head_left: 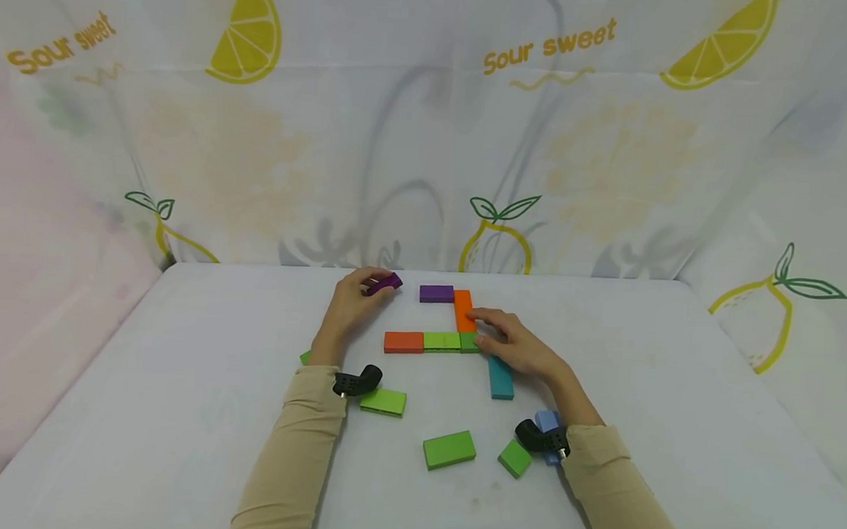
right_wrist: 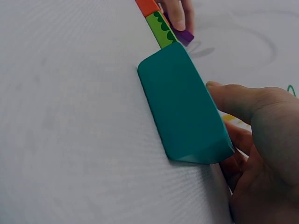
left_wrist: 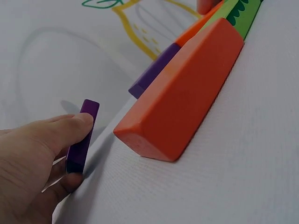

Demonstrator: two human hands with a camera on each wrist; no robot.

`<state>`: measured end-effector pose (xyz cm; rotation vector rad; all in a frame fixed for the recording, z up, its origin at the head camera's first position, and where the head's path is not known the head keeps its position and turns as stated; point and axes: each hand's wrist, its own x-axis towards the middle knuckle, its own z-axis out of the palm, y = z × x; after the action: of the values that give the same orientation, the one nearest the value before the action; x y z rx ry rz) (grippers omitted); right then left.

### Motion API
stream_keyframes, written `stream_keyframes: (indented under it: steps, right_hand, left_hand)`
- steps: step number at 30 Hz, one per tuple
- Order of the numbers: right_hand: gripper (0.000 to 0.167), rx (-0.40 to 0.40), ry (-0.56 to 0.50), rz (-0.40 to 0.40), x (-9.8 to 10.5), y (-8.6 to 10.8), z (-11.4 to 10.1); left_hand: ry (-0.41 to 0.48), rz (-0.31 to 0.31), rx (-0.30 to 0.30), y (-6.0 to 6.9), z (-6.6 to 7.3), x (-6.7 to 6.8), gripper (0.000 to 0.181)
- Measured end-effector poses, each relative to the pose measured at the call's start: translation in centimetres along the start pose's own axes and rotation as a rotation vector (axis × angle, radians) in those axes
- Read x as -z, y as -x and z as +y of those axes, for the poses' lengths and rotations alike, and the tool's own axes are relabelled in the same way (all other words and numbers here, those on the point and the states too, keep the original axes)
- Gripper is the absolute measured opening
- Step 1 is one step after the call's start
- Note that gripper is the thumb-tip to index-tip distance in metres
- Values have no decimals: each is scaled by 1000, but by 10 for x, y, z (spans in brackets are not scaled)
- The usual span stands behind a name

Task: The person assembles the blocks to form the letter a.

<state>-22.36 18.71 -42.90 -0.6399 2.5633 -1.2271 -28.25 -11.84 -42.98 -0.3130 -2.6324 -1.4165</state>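
My left hand (head_left: 350,305) pinches a small purple block (head_left: 393,281) between thumb and fingers, left of another purple block (head_left: 436,294) lying flat. In the left wrist view the held purple block (left_wrist: 83,144) is tilted. My right hand (head_left: 522,347) has its fingertips at an upright-running orange block (head_left: 462,299) and its thumb by a green block (head_left: 467,342). A red-orange block (head_left: 403,342) and a light green block (head_left: 441,341) extend that row leftward. Below the right hand lies a teal block (head_left: 501,382), which looks large in the right wrist view.
Nearer me on the white table (head_left: 180,412) lie a light green block (head_left: 385,402), a green block (head_left: 449,451) and a small green block (head_left: 515,458). A blue block (head_left: 547,419) is partly under the right wrist. A lemon-print cloth (head_left: 330,137) hangs behind.
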Motion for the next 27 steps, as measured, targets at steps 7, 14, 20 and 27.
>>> stream_keyframes:
  steps: [7,14,20,27]
  right_hand:
    - [46,-7,2,-2,1,2,-1]
    - [46,-1,-3,0,1,1,0]
    - [47,0,3,-4,-1,0,1]
    - [46,13,1,6,-1,0,0]
  left_hand:
    - [19,-10,-49,-1,0,-2,36]
    - [7,-40,-28,-2,2,-1,36]
    - [-13,-62,-57,-2,-1,-1,35]
    - [-37,-105,-59,0,-1,-1,37]
